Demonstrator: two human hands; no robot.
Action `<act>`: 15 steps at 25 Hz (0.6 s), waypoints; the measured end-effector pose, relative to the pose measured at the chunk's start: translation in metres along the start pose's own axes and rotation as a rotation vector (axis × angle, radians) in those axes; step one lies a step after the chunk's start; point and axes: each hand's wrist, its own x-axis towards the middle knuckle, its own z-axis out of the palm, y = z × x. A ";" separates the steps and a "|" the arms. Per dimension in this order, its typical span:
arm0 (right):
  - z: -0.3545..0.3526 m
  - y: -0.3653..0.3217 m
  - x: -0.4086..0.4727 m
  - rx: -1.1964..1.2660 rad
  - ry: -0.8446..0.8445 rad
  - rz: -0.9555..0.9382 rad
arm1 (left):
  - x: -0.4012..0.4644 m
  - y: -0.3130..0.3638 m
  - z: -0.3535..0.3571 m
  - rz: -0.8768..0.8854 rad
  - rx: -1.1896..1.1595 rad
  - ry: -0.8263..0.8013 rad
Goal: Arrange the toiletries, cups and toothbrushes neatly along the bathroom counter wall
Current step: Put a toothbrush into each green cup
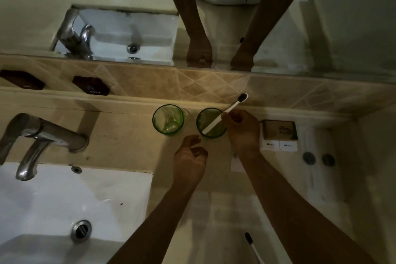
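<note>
With the right hand (242,130) clamped on the toothbrush (225,113), we seat it in the cup (211,123), head toward 1 o'clock, then release.

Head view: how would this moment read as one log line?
right hand: holds white toothbrush with dark bristles, handle end in right green glass cup | left hand: open, empty | left green glass cup: empty

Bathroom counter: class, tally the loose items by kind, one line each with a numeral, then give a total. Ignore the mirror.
Green glass cups: 2
White toothbrushes with dark bristles: 2
Brown cardboard box: 1
Small white labelled packets: 2
Round dark caps: 2
Total: 9
</note>
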 end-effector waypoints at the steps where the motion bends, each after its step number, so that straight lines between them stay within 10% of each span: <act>1: 0.000 0.001 -0.002 0.007 -0.010 0.007 | -0.002 -0.002 0.001 -0.008 0.000 -0.001; 15: -0.141 0.130 -0.157 -0.392 -0.202 0.147 | -0.123 -0.025 0.021 -0.281 0.034 -0.240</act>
